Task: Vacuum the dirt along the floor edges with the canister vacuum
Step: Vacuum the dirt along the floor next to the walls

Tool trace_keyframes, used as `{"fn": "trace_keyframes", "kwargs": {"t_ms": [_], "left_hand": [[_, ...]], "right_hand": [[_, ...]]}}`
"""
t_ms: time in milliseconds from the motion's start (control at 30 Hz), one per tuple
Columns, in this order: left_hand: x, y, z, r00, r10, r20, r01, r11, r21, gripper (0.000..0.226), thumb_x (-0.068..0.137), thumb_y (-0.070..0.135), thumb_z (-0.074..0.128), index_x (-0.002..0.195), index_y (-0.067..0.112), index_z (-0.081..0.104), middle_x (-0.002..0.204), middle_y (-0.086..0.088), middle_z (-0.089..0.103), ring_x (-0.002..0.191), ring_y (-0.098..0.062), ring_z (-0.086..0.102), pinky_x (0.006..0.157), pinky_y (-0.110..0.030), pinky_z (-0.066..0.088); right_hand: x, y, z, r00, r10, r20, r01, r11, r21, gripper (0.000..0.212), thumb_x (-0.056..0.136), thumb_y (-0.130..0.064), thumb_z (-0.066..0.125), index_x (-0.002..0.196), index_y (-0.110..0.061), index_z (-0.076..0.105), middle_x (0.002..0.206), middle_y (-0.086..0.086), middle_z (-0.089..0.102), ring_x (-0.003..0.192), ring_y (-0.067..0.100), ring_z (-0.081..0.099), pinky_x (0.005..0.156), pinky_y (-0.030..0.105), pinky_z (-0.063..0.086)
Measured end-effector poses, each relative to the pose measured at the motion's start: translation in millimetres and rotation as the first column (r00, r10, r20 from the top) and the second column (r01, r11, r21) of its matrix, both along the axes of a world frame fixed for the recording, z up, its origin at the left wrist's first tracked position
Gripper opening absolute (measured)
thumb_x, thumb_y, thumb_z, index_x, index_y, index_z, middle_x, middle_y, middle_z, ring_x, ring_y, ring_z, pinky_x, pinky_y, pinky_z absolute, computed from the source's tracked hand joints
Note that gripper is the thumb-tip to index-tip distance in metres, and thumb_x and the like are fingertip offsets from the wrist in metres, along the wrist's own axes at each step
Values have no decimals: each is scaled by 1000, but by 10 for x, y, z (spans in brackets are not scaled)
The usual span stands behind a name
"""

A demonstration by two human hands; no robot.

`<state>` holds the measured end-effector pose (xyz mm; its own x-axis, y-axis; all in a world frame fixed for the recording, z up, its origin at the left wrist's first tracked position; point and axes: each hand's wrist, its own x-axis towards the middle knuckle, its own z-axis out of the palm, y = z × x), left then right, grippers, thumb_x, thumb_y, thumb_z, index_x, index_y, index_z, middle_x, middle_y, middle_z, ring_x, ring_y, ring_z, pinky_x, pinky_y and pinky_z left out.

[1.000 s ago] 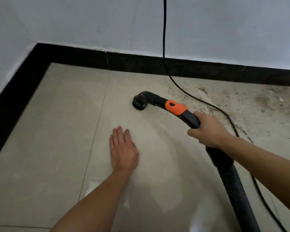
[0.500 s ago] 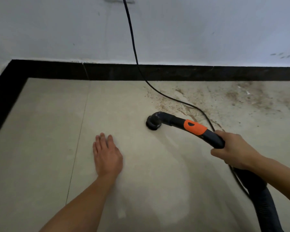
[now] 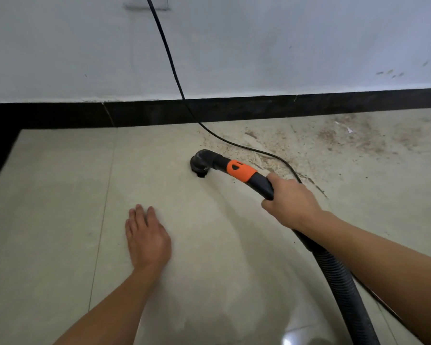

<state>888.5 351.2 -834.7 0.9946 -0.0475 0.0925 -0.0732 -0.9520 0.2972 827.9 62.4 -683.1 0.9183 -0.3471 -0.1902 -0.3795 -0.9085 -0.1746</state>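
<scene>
Black vacuum handle [image 3: 261, 184] being gripped by right hand [image 3: 290, 200], fingers wrapped round, for steering; nozzle [image 3: 200, 163] being held down on floor [image 3: 60, 195] at edge of dirt [image 3: 358, 140] near baseboard [image 3: 234, 110]. Left hand [image 3: 147, 239] being laid flat, fingers straight, holding nothing, likely for support.

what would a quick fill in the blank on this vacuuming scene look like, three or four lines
1. The band on the vacuum tube, just ahead of the gripping right hand, is coloured ____.
2. The left hand rests flat on the ____.
3. The loose dirt lies to the ____ of the nozzle.
4. The cord hangs down across the ____ skirting board.

Missing words: orange; floor; right; black
</scene>
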Motion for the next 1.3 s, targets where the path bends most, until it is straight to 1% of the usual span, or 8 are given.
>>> {"fn": "trace_keyframes", "kwargs": {"t_ms": [133,267,500,667,800,933,1067,1300], "left_hand": [[16,-33,5,1000,14,-26,-13,1000,25,45,89,8,45,131,-5,51,141,-31,42,134,-46,35,112,-54,26],[9,-53,18,998,29,-49,-27,999,43,47,86,6,55,132,-4,51,143,-29,42,135,-45,35,113,-54,27],[34,-50,26,999,36,-5,-35,998,49,47,85,14,43,128,0,55,140,-27,46,133,-43,39,110,-52,30],[27,-43,47,999,34,0,-34,999,39,51,87,19,33,128,0,56,140,-26,46,133,-42,39,111,-51,31],[23,-50,57,999,33,3,-33,999,33,47,85,15,42,127,-1,56,139,-27,47,133,-43,40,110,-52,33],[15,-60,55,999,35,-31,-33,998,46,44,87,9,53,130,-2,54,142,-27,44,136,-42,37,112,-51,30],[24,-68,64,999,38,-35,-37,998,56,45,86,8,54,130,-2,54,142,-27,44,135,-43,37,112,-52,29],[14,-63,87,999,35,-23,-35,999,41,48,86,15,39,129,-2,54,141,-27,45,134,-43,37,111,-52,29]], "right_hand": [[72,-172,14,999,-28,31,30,998,-55,24,82,-28,62,97,-25,43,67,-4,48,55,14,46,45,27,27],[467,-92,14,998,21,59,-16,997,-72,27,85,-28,62,101,-22,41,68,-5,45,55,13,45,49,29,33],[1266,290,68,988,140,68,-125,973,-195,29,90,-18,58,116,-17,44,80,6,53,66,26,54,57,36,44],[1385,60,142,991,122,59,-105,966,-236,31,91,-17,59,118,-17,45,69,1,43,54,15,42,46,27,25],[1168,-369,155,998,20,63,-6,975,-221,29,89,-20,62,112,-16,46,71,4,48,58,22,48,50,30,32],[1039,-718,166,987,-155,40,158,982,-98,30,84,-22,68,107,-14,51,79,11,57,68,31,57,64,38,48],[1030,-734,146,947,-322,-19,317,919,234,27,82,-16,72,103,-10,57,75,13,61,58,26,58,51,28,42],[957,-607,107,967,-244,-79,257,913,316,26,80,-16,72,100,-18,55,76,13,64,58,27,62,49,29,47]]}}
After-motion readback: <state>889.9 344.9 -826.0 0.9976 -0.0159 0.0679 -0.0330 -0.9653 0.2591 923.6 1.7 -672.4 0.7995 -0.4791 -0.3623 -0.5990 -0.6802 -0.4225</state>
